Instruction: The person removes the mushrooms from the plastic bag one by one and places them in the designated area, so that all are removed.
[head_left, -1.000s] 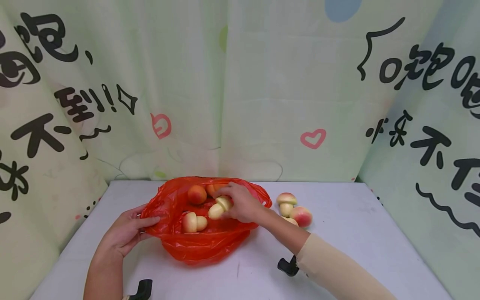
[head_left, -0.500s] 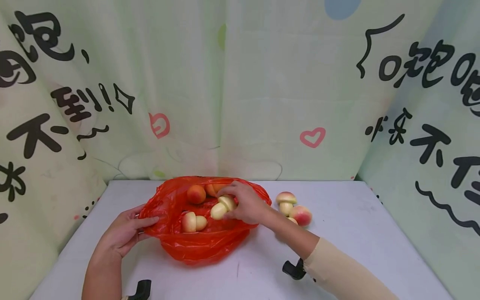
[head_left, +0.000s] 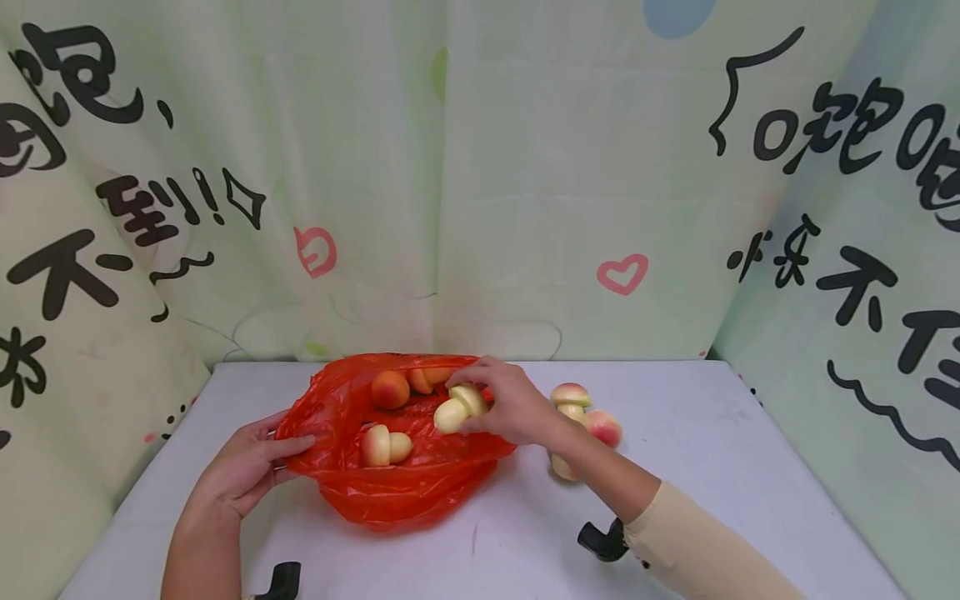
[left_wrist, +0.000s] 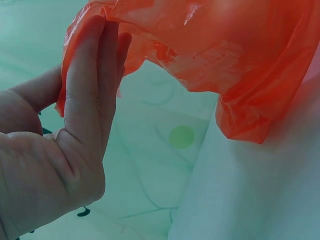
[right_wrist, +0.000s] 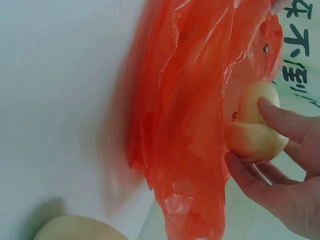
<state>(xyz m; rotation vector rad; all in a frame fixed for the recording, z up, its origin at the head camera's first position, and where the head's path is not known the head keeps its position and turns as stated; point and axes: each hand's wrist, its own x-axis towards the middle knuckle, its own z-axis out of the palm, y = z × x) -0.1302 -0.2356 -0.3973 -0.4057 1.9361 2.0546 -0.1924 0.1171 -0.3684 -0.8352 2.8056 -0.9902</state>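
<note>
A red plastic bag (head_left: 397, 500) lies with its mouth spread on the white table. My left hand (head_left: 243, 467) pinches the bag's left rim, thumb on one side and straight fingers on the other in the left wrist view. Over the bag's right part, my right hand (head_left: 517, 406) grips a pale mushroom (head_left: 460, 408) between thumb and fingers; the right wrist view shows the mushroom (right_wrist: 255, 142) at the bag's edge. Inside the bag are another mushroom (head_left: 384, 447), an orange round fruit (head_left: 390, 389) and further orange fruit (head_left: 422, 380), partly hidden behind plastic.
To the right of the bag, a red-capped mushroom (head_left: 572, 395) and a red-and-yellow peach-like fruit (head_left: 604, 427) sit on the table (head_left: 712, 500). Another pale mushroom (head_left: 562, 468) lies nearer, partly behind my right forearm. A printed curtain (head_left: 517, 208) closes off the back and sides.
My right hand has moved a little to the right, with the mushroom in its grip. More of the near mushroom on the table shows now. My left hand still holds the bag's rim.
</note>
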